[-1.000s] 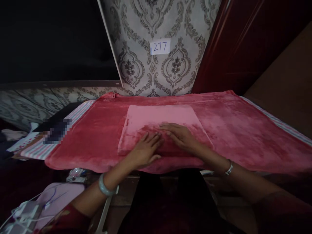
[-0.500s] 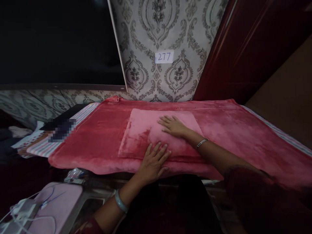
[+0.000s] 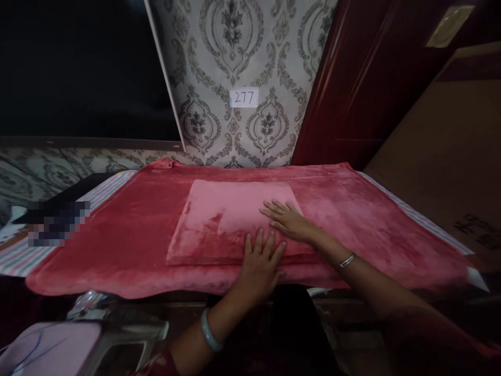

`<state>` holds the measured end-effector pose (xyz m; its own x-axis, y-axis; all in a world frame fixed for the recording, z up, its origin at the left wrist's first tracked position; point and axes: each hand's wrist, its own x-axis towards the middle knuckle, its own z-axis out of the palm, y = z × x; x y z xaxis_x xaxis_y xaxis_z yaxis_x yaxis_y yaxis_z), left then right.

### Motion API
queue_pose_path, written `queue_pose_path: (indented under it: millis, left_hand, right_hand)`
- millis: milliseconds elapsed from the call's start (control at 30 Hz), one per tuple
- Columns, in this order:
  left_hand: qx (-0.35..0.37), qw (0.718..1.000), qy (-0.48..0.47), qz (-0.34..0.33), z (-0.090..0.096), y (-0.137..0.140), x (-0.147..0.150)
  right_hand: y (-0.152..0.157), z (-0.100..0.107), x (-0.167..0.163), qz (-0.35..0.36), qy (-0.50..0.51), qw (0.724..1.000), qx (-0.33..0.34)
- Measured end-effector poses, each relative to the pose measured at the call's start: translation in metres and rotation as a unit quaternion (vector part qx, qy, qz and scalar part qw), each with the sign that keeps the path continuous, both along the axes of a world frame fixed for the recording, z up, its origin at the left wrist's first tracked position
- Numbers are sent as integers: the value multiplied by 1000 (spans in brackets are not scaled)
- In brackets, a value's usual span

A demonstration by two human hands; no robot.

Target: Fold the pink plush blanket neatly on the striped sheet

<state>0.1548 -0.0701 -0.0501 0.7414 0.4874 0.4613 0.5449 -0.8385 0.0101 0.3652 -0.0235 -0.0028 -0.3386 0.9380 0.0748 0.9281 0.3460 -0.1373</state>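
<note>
A folded pink-and-red plush cloth (image 3: 203,214) lies flat as a rectangle on a larger red plush blanket (image 3: 129,224) spread over the table. My left hand (image 3: 261,263) rests with fingers apart on the near edge of the folded cloth, a bangle on its wrist. Toward the cloth's right side, my right hand (image 3: 287,222) lies flat on top, fingers stretched out; that wrist wears a thin silver bracelet. Neither hand grips anything. Part of the folded cloth's right side is hidden under my right hand and forearm.
A striped cloth (image 3: 105,188) shows beyond the blanket's side edges. Behind stand a large dark screen (image 3: 78,73), a patterned wall with a "277" label (image 3: 244,97) and a dark red panel (image 3: 340,104). A cardboard box (image 3: 442,136) is at right, a pink stool (image 3: 58,344) at lower left.
My left hand has slid rightward along the folded cloth's near edge. My right hand has shifted toward the cloth's right side. The camera view has turned somewhat to the right.
</note>
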Motion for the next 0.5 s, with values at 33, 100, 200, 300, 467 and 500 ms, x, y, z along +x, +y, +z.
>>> queue_pose_path:
  millis: [33, 100, 200, 300, 467, 500]
  left_hand:
    - [6, 1000, -4, 2, -6, -1, 2]
    - [18, 1000, -10, -2, -15, -2, 1]
    - [24, 1000, -8, -6, -20, -2, -4]
    - [14, 1000, -7, -2, -18, -3, -5]
    - [-45, 999, 12, -13, 6, -3, -6]
    - [-60, 998, 22, -14, 15, 0, -10]
  right_hand:
    - [1, -6, 2, -5, 0, 1000, 7]
    - [1, -16, 5, -8, 4, 1000, 30]
    - [-1, -25, 3, -15, 11, 999, 50]
    - [-1, -26, 2, -15, 11, 999, 47]
    - [0, -20, 6, -17, 24, 999, 44]
    - [-1, -18, 7, -17, 30, 998, 44]
